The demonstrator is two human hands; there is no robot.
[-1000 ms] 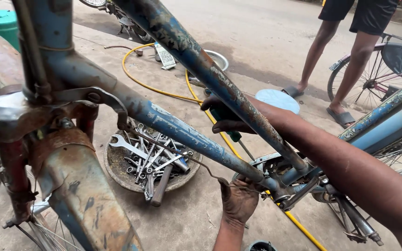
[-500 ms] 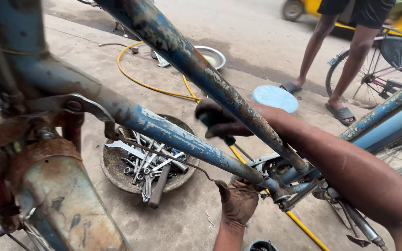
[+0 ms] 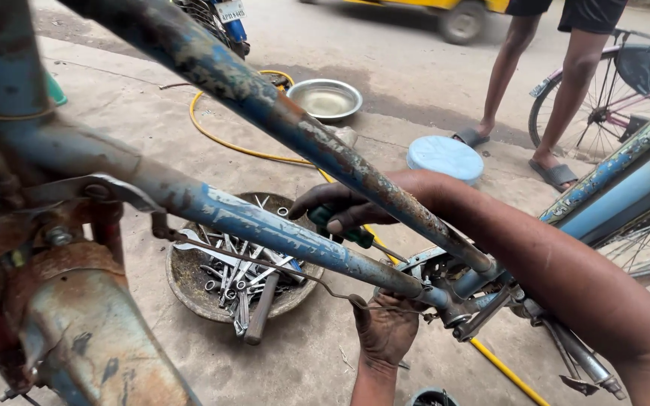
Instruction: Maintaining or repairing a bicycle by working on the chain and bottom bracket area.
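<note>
Closest to the camera, at the lower left, a rusty mudguard (image 3: 92,338) curves down beneath the junction of a worn blue bicycle frame (image 3: 265,225), whose paint is chipped and rust-spotted along both tubes. A thin bent wire (image 3: 265,263) runs from a bracket near that junction toward the bottom bracket, just under the lower tube. The left hand (image 3: 385,327) comes up from below and its grip is closed around the far end of this wire, right beside the bottom bracket (image 3: 453,301) where the tubes meet. The right hand (image 3: 347,210) reaches in from the right between the two tubes, its forearm crossing over the frame; its grip is clamped on a green-handled screwdriver (image 3: 344,228), whose shaft points toward the bottom bracket. On the concrete ground beneath the frame lies a round, shallow pan (image 3: 189,282) filled with spanners (image 3: 235,271) and other metal tools, a long handle sticking out over its near rim. A yellow hose (image 3: 220,135) loops across the ground behind it and passes under the frame. Farther off stand a steel bowl (image 3: 325,99) and a pale blue round lid (image 3: 445,158). Beyond those, at the edge of the road, another person's legs (image 3: 558,90) in sandals stand next to a second bicycle (image 3: 626,83), with a yellow vehicle (image 3: 445,11) passing on the road behind.
</note>
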